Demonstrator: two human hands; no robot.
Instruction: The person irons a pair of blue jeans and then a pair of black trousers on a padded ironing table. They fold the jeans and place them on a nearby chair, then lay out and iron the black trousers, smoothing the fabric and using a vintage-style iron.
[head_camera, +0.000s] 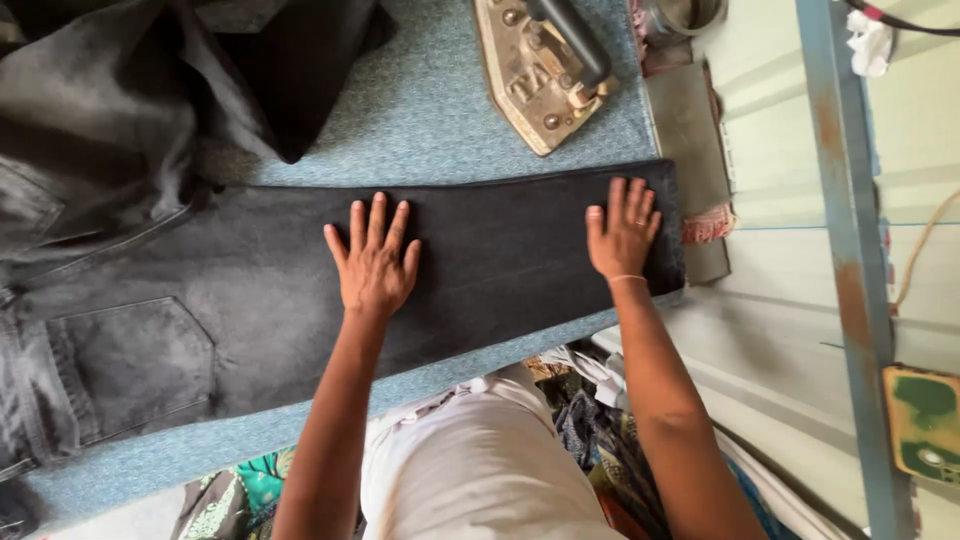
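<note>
jeans: dark jeans (200, 300) lie flat across the blue padded board (420, 110), waist and back pocket at its left end, one leg stretched to the right edge.
left hand: left hand (373, 262) lies palm down mid-leg, fingers spread, gripping nothing.
right hand: right hand (622, 235) lies flat near the hem, fingers loosely apart, gripping nothing.
iron: heavy metal iron (540, 65) sits at the board's far edge.

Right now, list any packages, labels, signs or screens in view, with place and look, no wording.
Iron: far edge of the board, raised lettering cast in its metal body, dull brass colour, dark handle.
Plaque: right edge, rounded rectangle, yellow with worn green patches.
No packages or screens show.
Left hand and right hand lie flat on the black jeans.
</note>
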